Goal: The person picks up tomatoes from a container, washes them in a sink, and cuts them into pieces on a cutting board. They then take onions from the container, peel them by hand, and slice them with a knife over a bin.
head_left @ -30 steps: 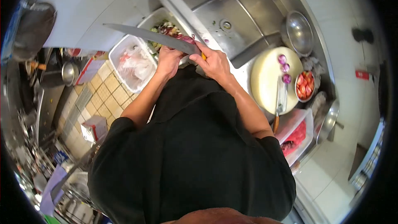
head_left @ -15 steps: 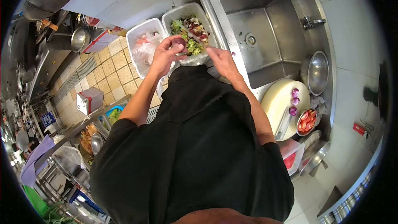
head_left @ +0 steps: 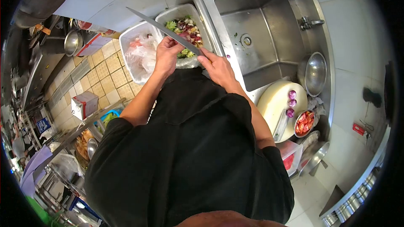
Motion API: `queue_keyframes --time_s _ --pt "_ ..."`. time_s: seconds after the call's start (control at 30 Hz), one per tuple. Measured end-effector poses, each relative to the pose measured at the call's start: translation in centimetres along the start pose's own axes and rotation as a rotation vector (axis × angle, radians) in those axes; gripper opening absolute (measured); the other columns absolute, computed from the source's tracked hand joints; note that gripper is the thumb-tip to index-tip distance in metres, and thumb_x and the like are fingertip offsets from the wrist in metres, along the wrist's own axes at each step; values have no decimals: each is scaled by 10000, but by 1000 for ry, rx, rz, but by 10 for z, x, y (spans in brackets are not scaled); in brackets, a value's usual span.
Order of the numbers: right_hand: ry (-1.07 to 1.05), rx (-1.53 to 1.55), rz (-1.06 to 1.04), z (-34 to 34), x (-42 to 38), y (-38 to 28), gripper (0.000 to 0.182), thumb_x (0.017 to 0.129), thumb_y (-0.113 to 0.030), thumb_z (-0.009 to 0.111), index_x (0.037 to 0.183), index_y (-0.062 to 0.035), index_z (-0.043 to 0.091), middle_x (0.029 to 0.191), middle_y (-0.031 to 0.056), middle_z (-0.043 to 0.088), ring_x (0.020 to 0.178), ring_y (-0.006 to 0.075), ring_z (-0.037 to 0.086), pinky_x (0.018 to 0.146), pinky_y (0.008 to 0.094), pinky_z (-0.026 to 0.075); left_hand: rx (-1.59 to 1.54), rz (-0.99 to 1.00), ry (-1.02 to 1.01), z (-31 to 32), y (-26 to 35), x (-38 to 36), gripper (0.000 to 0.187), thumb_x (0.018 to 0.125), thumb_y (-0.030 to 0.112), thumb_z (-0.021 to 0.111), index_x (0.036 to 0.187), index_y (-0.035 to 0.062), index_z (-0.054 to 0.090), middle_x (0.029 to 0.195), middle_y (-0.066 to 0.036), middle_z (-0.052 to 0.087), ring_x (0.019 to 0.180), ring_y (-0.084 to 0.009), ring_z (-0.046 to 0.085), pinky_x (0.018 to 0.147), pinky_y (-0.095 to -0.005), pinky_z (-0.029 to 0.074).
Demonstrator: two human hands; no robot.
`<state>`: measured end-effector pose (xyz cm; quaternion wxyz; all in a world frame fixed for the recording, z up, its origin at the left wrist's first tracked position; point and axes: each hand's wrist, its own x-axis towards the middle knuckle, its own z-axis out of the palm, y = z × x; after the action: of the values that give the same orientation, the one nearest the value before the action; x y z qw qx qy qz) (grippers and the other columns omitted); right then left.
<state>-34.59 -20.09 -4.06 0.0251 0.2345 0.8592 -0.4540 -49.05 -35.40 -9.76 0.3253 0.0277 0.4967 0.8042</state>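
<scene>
My right hand [head_left: 218, 65] grips a large kitchen knife [head_left: 158, 26], its long blade slanting up and left across the front of my left hand. Fingers curled, my left hand [head_left: 167, 56] holds a red onion, now mostly hidden behind the blade and fingers. Both hands are over a lined waste bin [head_left: 160, 18] containing green leaves and purple-red peelings [head_left: 185, 26]. Beside it on the left stands a second white bin [head_left: 125, 42] with a crumpled clear plastic bag [head_left: 143, 59] inside.
At right is a steel sink [head_left: 269, 29] with a tap [head_left: 311, 23]. A round cutting board [head_left: 269, 105] bears several peeled red onions [head_left: 292, 95] and another knife [head_left: 281, 125]. Near it are a bowl of cut tomatoes [head_left: 304, 123] and a steel bowl [head_left: 316, 73]. A carton [head_left: 84, 104] sits left.
The knife blade has swung up into plain view, now crossing before my left hand. The onion that showed in my left fingers is largely covered. The whole view has shifted slightly.
</scene>
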Motion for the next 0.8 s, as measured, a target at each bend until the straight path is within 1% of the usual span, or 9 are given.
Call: queue_keyframes --time_s 0.1,0.27,0.33,0.4,0.47,0.5,0.6,0.73,0.8 --pt "8 43 -21 2 5 -7 638 969 -598 554 1364 -101 621 956 301 690 962 478 661 814 496 523 100 6 -18 16 -1 -7 318 861 -44 732 1150 -20 601 1084 -93 696 1042 -174 661 933 -312 523" --pt "108 182 -83 13 24 -12 712 983 -593 542 1392 -11 568 921 271 721 927 472 685 807 484 531 202 183 -38 29 0 -8 389 838 -47 755 1179 -30 568 1157 -106 673 1062 -172 653 947 -313 531" --pt "128 425 -35 17 31 -18 644 1001 -564 550 1192 44 646 719 158 647 669 285 621 617 375 480 265 264 -34 30 -2 -7 411 834 -61 749 1195 -34 556 1206 -119 657 1077 -176 649 956 -317 533" --pt "74 639 110 14 34 -23 633 1006 -577 540 977 45 654 589 77 562 504 169 535 491 304 417 336 311 -48 29 -2 -6 429 829 -85 737 1210 -38 546 1260 -133 639 1097 -183 643 968 -325 532" --pt "-59 811 348 -1 35 -28 678 999 -633 511 746 -9 593 533 27 465 432 124 425 427 270 341 187 190 -114 22 6 -1 451 851 -68 722 1264 -27 546 1296 -129 627 1118 -185 636 977 -327 527" --pt "-104 868 360 -5 35 -28 688 979 -696 479 627 -105 454 510 30 448 411 135 425 409 292 341 112 132 -147 18 11 3 463 861 -60 714 1291 -22 545 1314 -127 621 1129 -185 632 982 -329 524" --pt "-142 1033 431 -5 38 -24 720 957 -734 474 630 -92 479 511 26 438 412 134 426 404 293 339 -313 -126 -236 11 19 6 527 901 -5 697 1396 10 517 1335 -112 617 1148 -183 623 998 -335 510" --pt "-103 858 399 3 44 -30 722 938 -756 480 642 -98 454 519 14 406 417 132 403 424 292 350 -45 -134 -13 13 2 15 497 957 68 662 1432 39 521 1289 -90 630 1184 -209 605 1048 -395 491" --pt "-113 930 482 2 47 -28 710 939 -755 481 660 -103 448 525 9 394 418 129 394 428 293 350 -89 -131 -23 10 0 16 467 965 64 651 1416 37 535 1272 -87 633 1172 -218 610 1035 -397 499"
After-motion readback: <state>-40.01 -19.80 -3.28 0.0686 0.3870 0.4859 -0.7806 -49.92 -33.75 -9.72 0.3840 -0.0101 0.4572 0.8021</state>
